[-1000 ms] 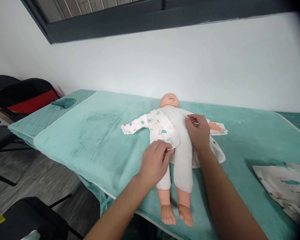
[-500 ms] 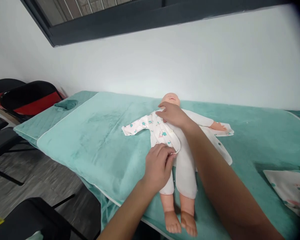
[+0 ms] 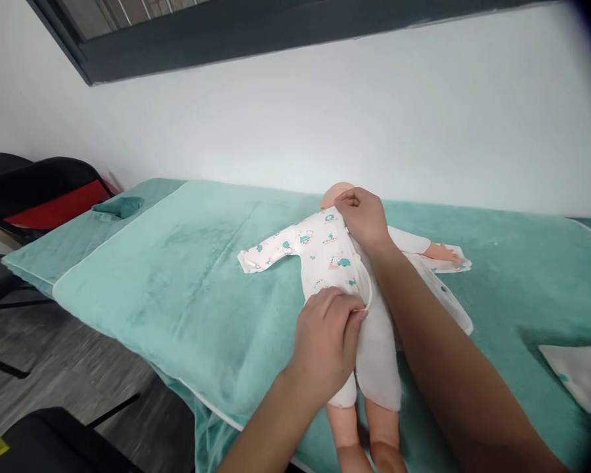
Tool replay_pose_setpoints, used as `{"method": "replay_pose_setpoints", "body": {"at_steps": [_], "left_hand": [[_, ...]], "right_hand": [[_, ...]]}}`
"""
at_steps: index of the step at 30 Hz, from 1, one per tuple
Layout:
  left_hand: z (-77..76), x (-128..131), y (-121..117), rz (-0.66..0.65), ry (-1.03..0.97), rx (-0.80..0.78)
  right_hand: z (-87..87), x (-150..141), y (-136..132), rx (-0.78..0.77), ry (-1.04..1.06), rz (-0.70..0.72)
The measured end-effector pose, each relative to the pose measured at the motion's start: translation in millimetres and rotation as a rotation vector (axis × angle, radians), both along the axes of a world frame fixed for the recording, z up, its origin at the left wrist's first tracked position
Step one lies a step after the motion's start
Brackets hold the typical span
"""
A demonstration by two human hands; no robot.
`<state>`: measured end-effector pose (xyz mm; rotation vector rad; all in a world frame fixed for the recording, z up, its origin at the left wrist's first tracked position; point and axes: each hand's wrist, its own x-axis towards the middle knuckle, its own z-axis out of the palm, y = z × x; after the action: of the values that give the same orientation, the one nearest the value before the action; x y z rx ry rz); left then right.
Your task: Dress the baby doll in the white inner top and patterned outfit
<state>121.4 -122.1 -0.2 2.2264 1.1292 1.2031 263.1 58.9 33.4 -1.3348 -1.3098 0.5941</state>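
While the baby doll (image 3: 369, 315) lay on its back across the teal padded surface (image 3: 177, 276), head toward the white wall (image 3: 325, 125) and bare legs toward the near edge, both hands worked at its garment. Left hand (image 3: 331, 341): forearm entered from the lower centre, wrist slightly bent, knuckles up; fingers (image 3: 355, 314) drawn together, pinching the lower hem of the printed front panel at the doll's waist. Right hand (image 3: 363, 218): forearm ran in a long diagonal from the lower right corner over the doll's torso; fingers curled shut on the neckline of the same panel, just below the doll's chin, largely hiding the face.

Printed baby romper (image 3: 325, 253): white with teal figures, one half drawn over the chest, its sleeve (image 3: 268, 251) spread flat leftward on the surface; the other half lay open beneath the doll's outstretched arm (image 3: 436, 251), snaps visible along its edge. Doll's body: white cloth, with pink plastic limbs.

Also present: folded printed cloth (image 3: 578, 374) at the right edge, well apart from the doll; small teal bundle (image 3: 118, 207) at the far left corner; black-and-red chairs (image 3: 44, 194) beside the surface; dark window frame (image 3: 276, 29) above.
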Motion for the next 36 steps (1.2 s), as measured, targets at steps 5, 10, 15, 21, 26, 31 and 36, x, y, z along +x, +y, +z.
{"method": "replay_pose_setpoints", "body": {"at_steps": [5,10,15,21,26,31,36], "left_hand": [[7.5,-3,7,0.021,0.02,0.007],[9.9,1,-8,-0.01,0.116,-0.089],[7.3,-16,-10,0.013,-0.04,-0.158],[-22.2,-82,48,0.563,0.404,0.054],[-38.0,-106,99,0.588,0.739,-0.082],[-29.1,-116,133,0.553,0.806,-0.101],[-26.7,-126,147,0.619,0.737,-0.05]], "right_hand": [[-7.1,13,4,0.081,-0.06,-0.123],[-10.1,27,-7,-0.008,-0.114,-0.045],[-16.0,31,-24,0.007,-0.089,-0.026],[-33.5,39,-53,0.066,0.034,-0.059],[-51.1,69,-78,0.142,0.005,-0.24],[-69.7,129,-83,-0.011,-0.254,-0.398],[-84.7,169,-80,-0.17,-0.341,-0.438]]}}
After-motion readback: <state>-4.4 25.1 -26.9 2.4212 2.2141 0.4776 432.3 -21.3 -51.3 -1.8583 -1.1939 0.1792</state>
